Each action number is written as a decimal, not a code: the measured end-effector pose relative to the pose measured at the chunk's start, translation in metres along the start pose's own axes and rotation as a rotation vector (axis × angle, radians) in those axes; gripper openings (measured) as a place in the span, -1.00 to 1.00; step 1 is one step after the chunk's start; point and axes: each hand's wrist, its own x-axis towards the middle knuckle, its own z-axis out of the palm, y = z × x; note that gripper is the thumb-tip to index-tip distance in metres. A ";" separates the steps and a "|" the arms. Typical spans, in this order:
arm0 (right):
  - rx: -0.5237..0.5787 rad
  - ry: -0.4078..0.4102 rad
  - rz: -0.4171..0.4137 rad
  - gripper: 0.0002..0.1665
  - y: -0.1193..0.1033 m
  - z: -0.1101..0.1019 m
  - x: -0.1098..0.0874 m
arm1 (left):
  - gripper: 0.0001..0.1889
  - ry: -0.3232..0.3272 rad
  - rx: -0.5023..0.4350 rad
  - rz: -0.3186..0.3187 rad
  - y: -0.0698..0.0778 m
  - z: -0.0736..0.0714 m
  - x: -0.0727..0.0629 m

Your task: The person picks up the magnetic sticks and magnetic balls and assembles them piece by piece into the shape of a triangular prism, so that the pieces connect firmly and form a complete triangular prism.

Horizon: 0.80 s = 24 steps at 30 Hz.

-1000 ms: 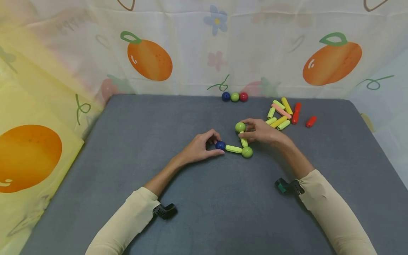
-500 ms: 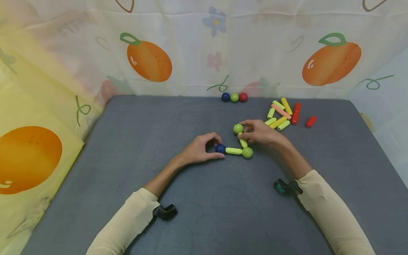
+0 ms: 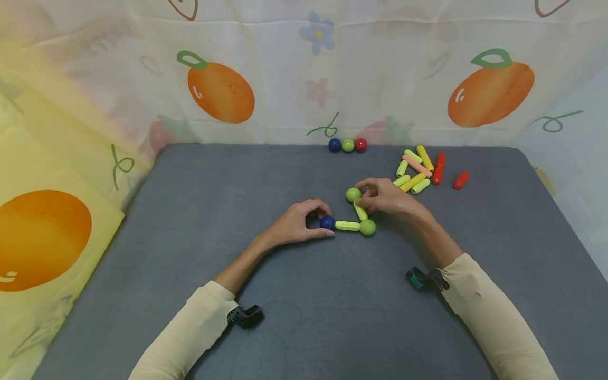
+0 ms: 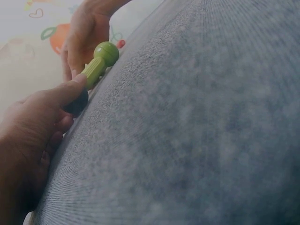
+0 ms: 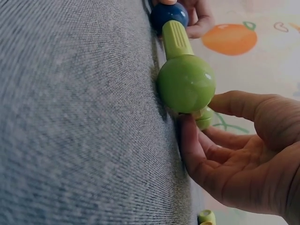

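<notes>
A bent chain of balls and rods lies on the grey table [image 3: 285, 295]. At its left end my left hand [image 3: 300, 221] pinches a blue ball [image 3: 327, 222] between thumb and fingers. A light-green rod [image 3: 347, 226] joins that ball to a green corner ball [image 3: 368, 227]. From the corner, a second light-green rod [image 3: 360, 212] angles away to another green ball [image 3: 353, 195]. My right hand [image 3: 386, 197] holds this second rod near the far ball, its fingers partly covering the rod. In the right wrist view the corner ball [image 5: 186, 84] hides most of the second rod.
Blue, green and red balls [image 3: 348, 145] stand in a row at the table's back edge. Several yellow, light-green and pink rods [image 3: 417, 165] lie in a pile behind my right hand. Red rods [image 3: 439, 169] lie right of the pile, one apart. A patterned curtain [image 3: 285, 68] hangs behind.
The far green ball and its rod have swung slightly left and toward me about the corner ball. Both hands keep their hold on the chain.
</notes>
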 end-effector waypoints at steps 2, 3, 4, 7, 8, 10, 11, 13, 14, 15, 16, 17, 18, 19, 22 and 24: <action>-0.008 0.006 -0.002 -0.36 0.001 0.000 0.000 | -0.62 0.000 -0.002 0.002 0.001 0.000 0.000; -0.017 0.012 -0.002 -0.36 0.001 0.001 0.000 | -0.62 0.000 -0.002 0.002 0.001 0.000 0.000; -0.029 0.017 -0.007 -0.35 0.001 0.002 0.000 | -0.62 0.000 -0.001 0.001 0.001 0.000 0.000; -0.093 0.039 -0.046 -0.33 0.000 0.005 0.001 | -0.62 0.000 -0.004 -0.001 0.001 0.000 0.000; -0.119 0.048 -0.062 -0.32 -0.001 0.006 0.000 | -0.62 -0.001 -0.006 -0.002 0.001 0.000 0.000; -0.161 0.071 -0.084 -0.35 -0.001 0.008 0.001 | -0.62 0.000 -0.010 -0.003 0.001 0.001 0.000; -0.176 0.081 -0.091 -0.36 -0.001 0.009 0.001 | -0.62 -0.001 -0.011 -0.002 0.001 0.001 0.000; -0.186 0.091 -0.089 -0.38 -0.001 0.009 0.001 | -0.62 -0.002 -0.014 0.000 0.000 0.001 0.000; -0.187 0.089 -0.087 -0.37 0.000 0.008 0.001 | -0.62 -0.002 -0.017 0.002 0.000 0.001 0.000; -0.185 0.079 -0.081 -0.35 -0.001 0.007 0.001 | -0.62 -0.001 -0.020 0.003 0.000 0.002 0.000; -0.180 0.066 -0.072 -0.32 -0.001 0.005 0.000 | -0.62 0.000 -0.022 0.004 0.000 0.002 0.000; -0.176 0.056 -0.069 -0.29 -0.002 0.002 -0.001 | -0.62 0.001 -0.025 0.004 0.000 0.002 0.000; -0.174 0.053 -0.065 -0.26 -0.003 -0.002 -0.003 | -0.62 0.003 -0.025 0.004 0.000 0.002 0.000; -0.182 0.059 -0.059 -0.24 -0.005 -0.007 -0.006 | -0.62 0.004 -0.025 0.004 0.000 0.001 -0.001; -0.235 0.118 -0.051 -0.30 -0.007 -0.027 -0.016 | -0.62 0.004 -0.019 0.003 0.000 0.001 -0.001; -0.311 0.173 -0.036 -0.38 -0.004 -0.042 -0.024 | -0.62 0.002 -0.013 0.002 -0.001 0.001 -0.001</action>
